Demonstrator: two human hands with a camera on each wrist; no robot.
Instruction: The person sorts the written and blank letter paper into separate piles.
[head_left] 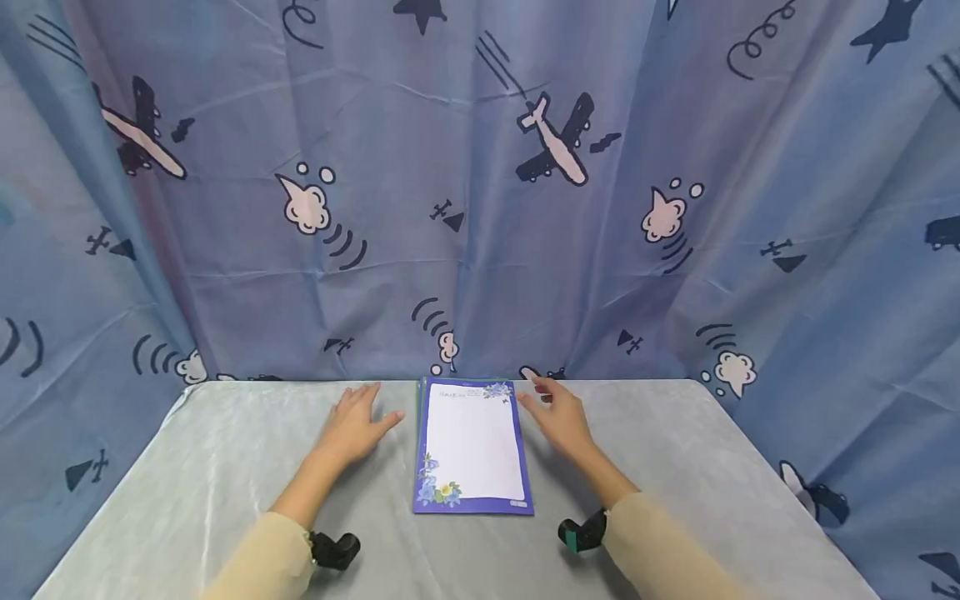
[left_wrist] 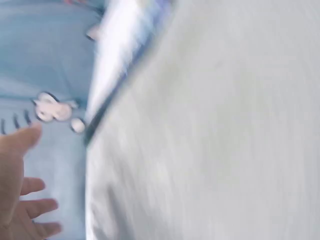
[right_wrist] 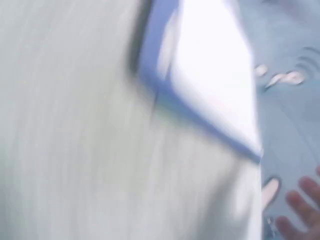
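Observation:
A stationery pad [head_left: 474,442] with a purple border, a white writing area and blue flowers at two corners lies flat on the table. A green edge [head_left: 420,417] shows beneath it on the left, so something lies under the top sheet. To its left, my left hand [head_left: 356,423] hovers with fingers spread, a gap away from the pad. On the other side my right hand [head_left: 562,417] has its fingers loosely bent close to the pad's upper right edge, gripping nothing; contact cannot be made out. Both wrist views are blurred and show the pad [right_wrist: 212,65] apart from the fingers.
A pale grey cloth covers the table [head_left: 247,467]. Behind it and along the sides hangs a blue curtain [head_left: 405,217] printed with planes, clouds and stars. A black wrist device [head_left: 335,551] sits at the left sleeve and another [head_left: 581,532] at the right.

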